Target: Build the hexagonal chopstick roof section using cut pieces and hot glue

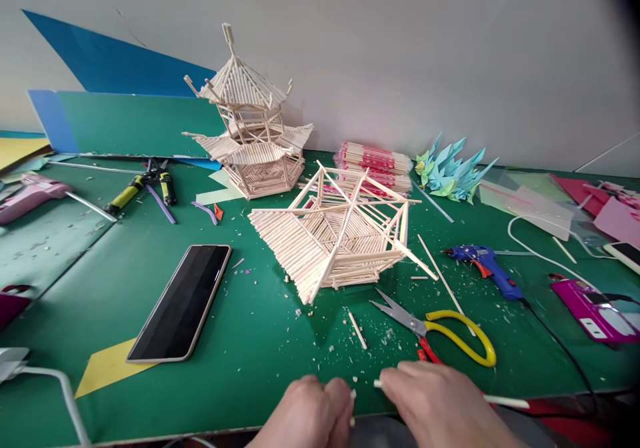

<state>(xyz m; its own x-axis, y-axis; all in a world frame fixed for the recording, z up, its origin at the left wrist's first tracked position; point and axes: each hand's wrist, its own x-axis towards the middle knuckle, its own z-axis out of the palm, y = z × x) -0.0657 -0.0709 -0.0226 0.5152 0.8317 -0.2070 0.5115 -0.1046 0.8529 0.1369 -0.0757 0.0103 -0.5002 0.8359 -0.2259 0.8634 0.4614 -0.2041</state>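
At the near table edge, my left hand (pixel 310 411) is closed, its fingertips pinching the end of a thin wooden stick (pixel 353 395). My right hand (pixel 435 405) grips a longer wooden stick (pixel 505 401) that pokes out to the right. The two hands almost touch. Beyond them lies a half-built hexagonal roof of sticks (pixel 340 235), and behind that stands a finished two-tier stick pagoda (pixel 247 125). Yellow-handled scissors (pixel 440 331) lie open just past my right hand.
A black phone (pixel 183 301) lies left of centre on the green mat (pixel 250 348). A blue glue gun (pixel 487 268), packed chopsticks (pixel 373 165), paper cranes (pixel 450 168), yellow-handled cutters (pixel 143 185), a pink glue gun (pixel 30 195) and a magenta box (pixel 593 311) surround the work. Wood scraps litter the mat.
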